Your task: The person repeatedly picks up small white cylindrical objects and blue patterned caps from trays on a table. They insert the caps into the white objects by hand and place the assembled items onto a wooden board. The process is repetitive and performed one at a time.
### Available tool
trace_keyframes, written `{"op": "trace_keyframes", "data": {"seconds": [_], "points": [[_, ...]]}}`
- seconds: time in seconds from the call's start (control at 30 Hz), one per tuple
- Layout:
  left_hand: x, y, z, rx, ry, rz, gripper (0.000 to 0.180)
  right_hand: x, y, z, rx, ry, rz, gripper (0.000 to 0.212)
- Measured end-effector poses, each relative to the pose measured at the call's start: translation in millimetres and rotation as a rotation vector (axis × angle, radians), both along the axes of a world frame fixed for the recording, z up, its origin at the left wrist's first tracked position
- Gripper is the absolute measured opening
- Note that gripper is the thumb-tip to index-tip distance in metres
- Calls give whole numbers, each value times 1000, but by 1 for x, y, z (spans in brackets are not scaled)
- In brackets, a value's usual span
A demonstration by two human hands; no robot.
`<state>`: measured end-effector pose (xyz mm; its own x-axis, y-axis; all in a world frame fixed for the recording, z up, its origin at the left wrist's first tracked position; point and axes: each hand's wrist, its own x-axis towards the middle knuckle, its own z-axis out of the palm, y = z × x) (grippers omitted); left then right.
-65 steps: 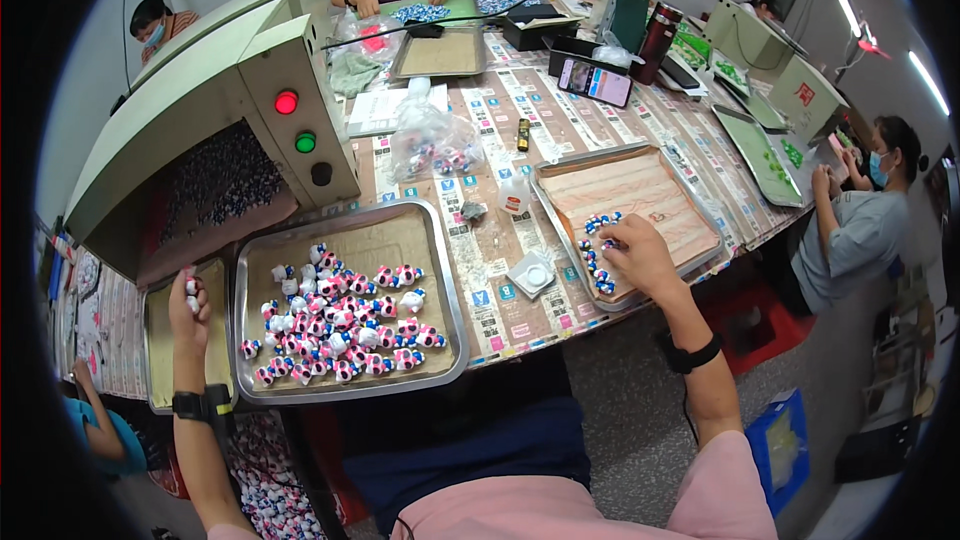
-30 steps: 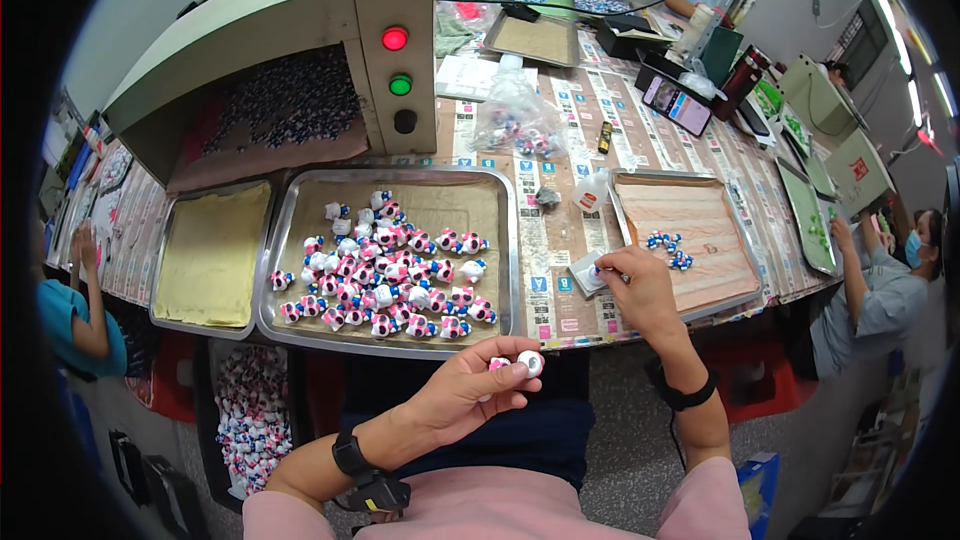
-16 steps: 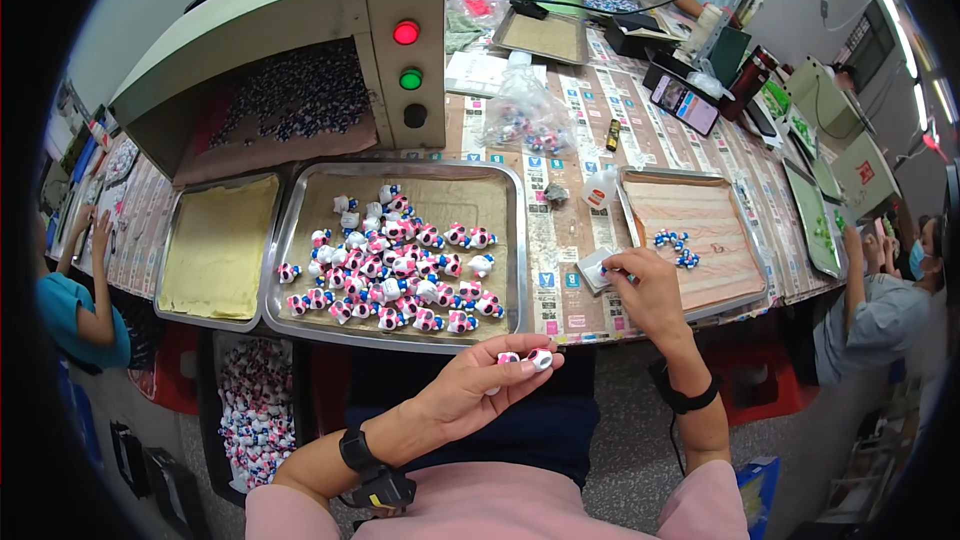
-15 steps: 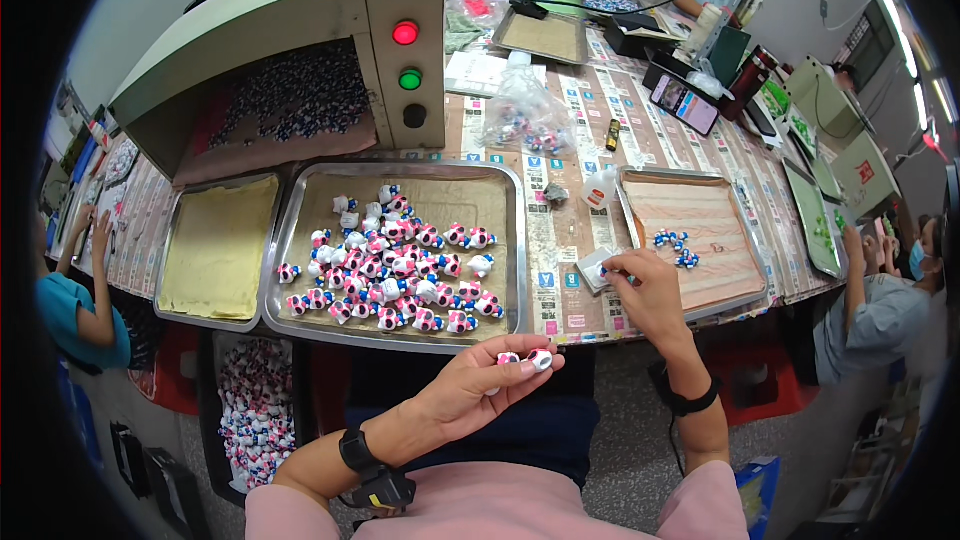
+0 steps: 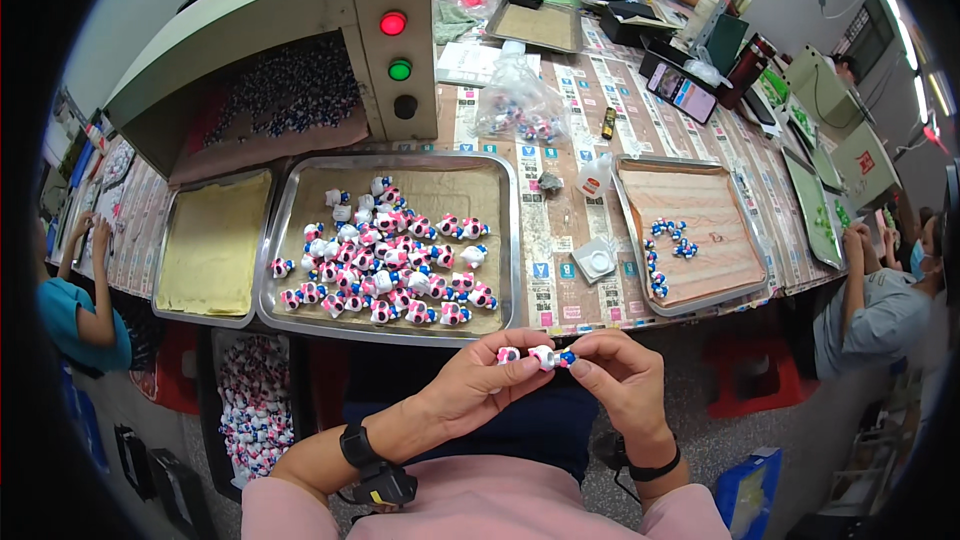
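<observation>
My left hand (image 5: 462,386) holds two small white toy heads with pink and dark markings, one head (image 5: 508,354) by the fingers and the other head (image 5: 542,356) at the thumb tip. Between the thumb and fingers of my right hand (image 5: 628,382) is a small blue-and-pink toy body (image 5: 567,359), which meets the second head. Beyond my hands, a small square white dish (image 5: 596,262) with a round middle rests on the table. More blue-and-pink bodies (image 5: 685,250) lie in the paper-lined right tray (image 5: 725,285).
A large metal tray (image 5: 513,240) holds many joined toys (image 5: 390,255). Left of it stands a yellow-lined tray (image 5: 212,250), below a machine (image 5: 395,90) with lit buttons. A white bottle (image 5: 594,178) lies near the right tray. A bin of toys (image 5: 255,410) stands below the table.
My right hand has come from the white dish back to my left hand, bringing the toy body against the head. The dish and several bodies along the right tray's edge are now uncovered.
</observation>
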<state>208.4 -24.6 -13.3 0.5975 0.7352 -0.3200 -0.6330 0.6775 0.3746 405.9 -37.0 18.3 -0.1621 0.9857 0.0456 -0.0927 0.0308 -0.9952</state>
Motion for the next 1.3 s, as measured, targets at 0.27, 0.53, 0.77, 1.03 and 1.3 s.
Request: {"op": "trace_keyframes", "data": {"seconds": [0.27,0.53,0.77,1.03,1.3], "points": [[-1,-4,-2,-12,-10,-1,21,-3,-4,-6,127,-200,-52,19],[0,-8,-3,16,149,5,23,-3,-3,1,266,-348,-13,18],[-1,-4,4,61,263,1,24,-1,2,-1,254,-276,17,18],[-42,34,25,369,731,313,27,47,40,-2,539,-730,-412,20],[-91,58,10,331,736,607,31,152,116,-43,623,-1158,-437,17]]}}
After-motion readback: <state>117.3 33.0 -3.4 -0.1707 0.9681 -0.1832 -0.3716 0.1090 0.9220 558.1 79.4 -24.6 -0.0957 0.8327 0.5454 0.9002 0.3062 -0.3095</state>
